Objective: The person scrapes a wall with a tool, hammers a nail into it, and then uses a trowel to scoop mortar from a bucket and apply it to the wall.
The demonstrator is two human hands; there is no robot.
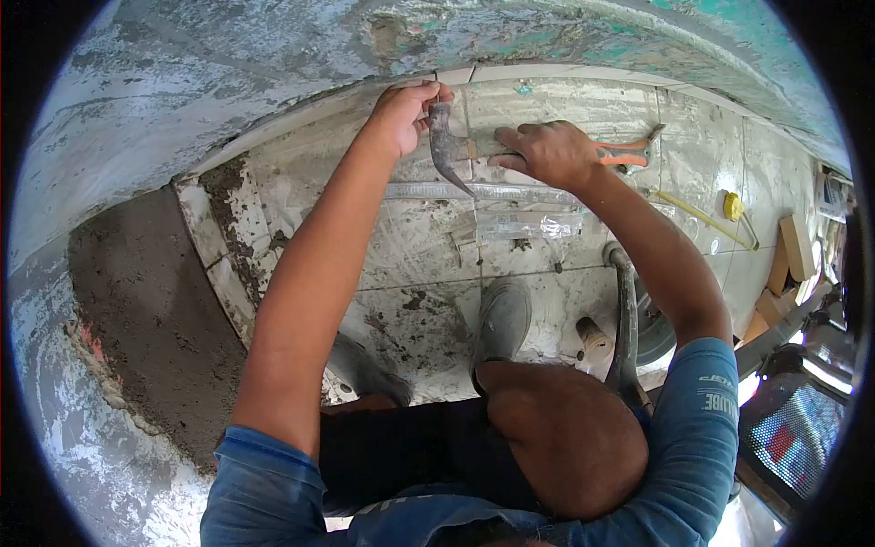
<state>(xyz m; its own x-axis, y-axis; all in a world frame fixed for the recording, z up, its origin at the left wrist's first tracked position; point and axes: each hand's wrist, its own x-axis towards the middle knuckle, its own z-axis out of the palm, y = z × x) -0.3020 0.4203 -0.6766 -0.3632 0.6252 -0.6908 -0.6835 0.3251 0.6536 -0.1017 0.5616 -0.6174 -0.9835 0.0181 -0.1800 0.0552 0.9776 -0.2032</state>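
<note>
My right hand (550,153) is wrapped around the handle of a claw hammer. The worn grey hammer head (446,150) points its curved claw toward me, and its other end is beside my left fingers. My left hand (401,116) is closed in a pinch at the foot of the wall, on a thin nail (437,79) whose tip shows above the fingers. Just past my right wrist lies an orange-handled tool (623,153), partly covered by the hand. Below the hammer, a long metal straightedge (410,190) lies across the tiles.
A rough plastered wall (273,46) curves across the front. Wet grey mortar (150,301) fills the strip at left, beside a tile edge. A clear plastic packet (529,225), a yellow tape measure (732,206), a long-handled metal tool (625,319) and cardboard (796,248) are on the floor.
</note>
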